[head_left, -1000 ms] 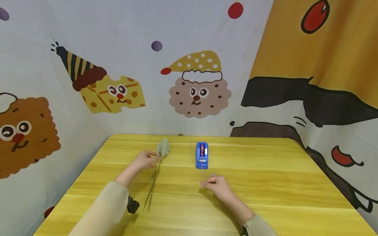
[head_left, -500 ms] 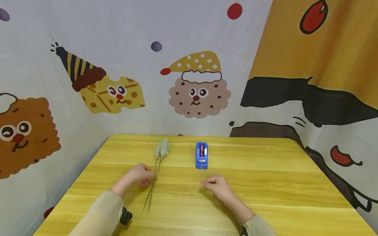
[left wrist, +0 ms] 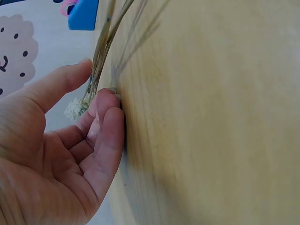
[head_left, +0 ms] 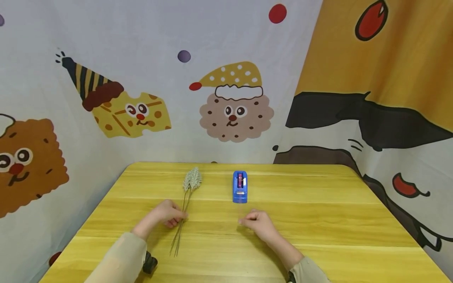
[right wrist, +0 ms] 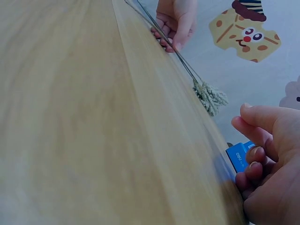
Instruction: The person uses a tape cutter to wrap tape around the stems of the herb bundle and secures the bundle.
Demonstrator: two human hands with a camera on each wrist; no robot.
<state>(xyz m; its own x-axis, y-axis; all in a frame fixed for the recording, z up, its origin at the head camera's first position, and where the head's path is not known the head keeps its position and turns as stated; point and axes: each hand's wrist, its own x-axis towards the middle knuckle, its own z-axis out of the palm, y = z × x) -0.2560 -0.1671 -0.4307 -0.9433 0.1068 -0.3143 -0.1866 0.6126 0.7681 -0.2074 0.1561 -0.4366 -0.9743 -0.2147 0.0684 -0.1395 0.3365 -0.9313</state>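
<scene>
A small bunch of dried flowers (head_left: pixel 192 179) lies left of centre, pale green heads toward the back and thin stems toward the front. My left hand (head_left: pixel 166 214) pinches the stems around mid-length, close over the table. In the left wrist view the thumb and fingers of my left hand (left wrist: pixel 70 150) meet on either side of the stems (left wrist: pixel 99 56). A blue tape dispenser (head_left: pixel 240 186) with a pink core stands near the middle. My right hand (head_left: pixel 261 226) rests on its side in front of the dispenser, fingers loosely curled, with nothing visible in them.
The wooden table (head_left: pixel 311 220) ends at a back edge against a curtain (head_left: pixel 152 31) printed with cartoon faces. A black wrist device (head_left: pixel 150 263) sits below the left sleeve (head_left: pixel 120 255).
My left hand has moved from near the flower heads down along the stems to mid-length. The two heads fan slightly apart. My right hand and the tape dispenser stay put; the head view shifts slightly.
</scene>
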